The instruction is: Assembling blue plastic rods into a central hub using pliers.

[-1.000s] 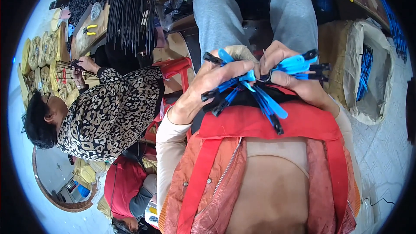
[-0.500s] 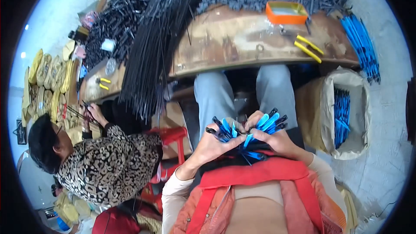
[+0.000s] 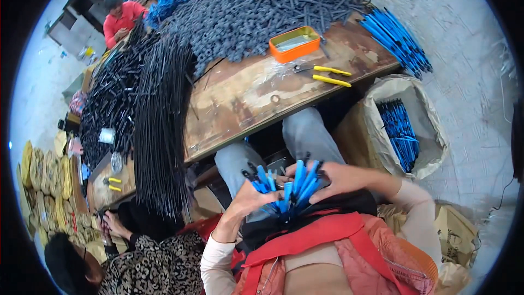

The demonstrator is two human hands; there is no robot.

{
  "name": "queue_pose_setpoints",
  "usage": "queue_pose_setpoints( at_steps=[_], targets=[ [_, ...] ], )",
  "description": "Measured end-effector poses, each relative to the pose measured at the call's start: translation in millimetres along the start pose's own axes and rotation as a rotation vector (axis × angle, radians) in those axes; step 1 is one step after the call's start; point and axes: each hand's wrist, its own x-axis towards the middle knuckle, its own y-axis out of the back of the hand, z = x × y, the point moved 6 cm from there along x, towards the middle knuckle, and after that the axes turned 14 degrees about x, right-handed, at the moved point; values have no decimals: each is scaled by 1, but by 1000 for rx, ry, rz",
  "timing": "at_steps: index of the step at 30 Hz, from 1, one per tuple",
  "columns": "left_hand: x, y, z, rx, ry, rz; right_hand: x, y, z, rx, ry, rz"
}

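Above my lap, both hands are closed round a bunch of blue sticks with black ends (image 3: 295,188). The sticks point mostly up and away from me, some fanned out. My left hand (image 3: 254,201) wraps the left side of the bunch, its thumb toward the middle. On the other side, my right hand (image 3: 341,179) grips the sticks with its fingers partly hidden behind them. Dark tips show at the upper ends; the lower ends merge with my dark clothing.
A wooden table (image 3: 229,112) holds yellow-handled pliers (image 3: 332,81), an orange tin (image 3: 295,49), grey pieces (image 3: 262,11), long black rods (image 3: 161,120) and more blue sticks (image 3: 396,41). Right of my knees stands a paper-lined box (image 3: 431,147) of blue sticks. A co-worker (image 3: 147,265) sits left.
My view has swung, so the table now slants and another person shows at the far left. My hands have come closer together, and their separate bunches now form one.
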Motion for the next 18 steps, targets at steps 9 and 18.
queue_pose_setpoints(
  at_steps=[9,18],
  targets=[
    [-10,28,-34,44,16,-226,31,300,-127,-949,493,860],
    [1,21,-24,-110,-69,11,97,414,-163,-877,633,1163]
  ],
)
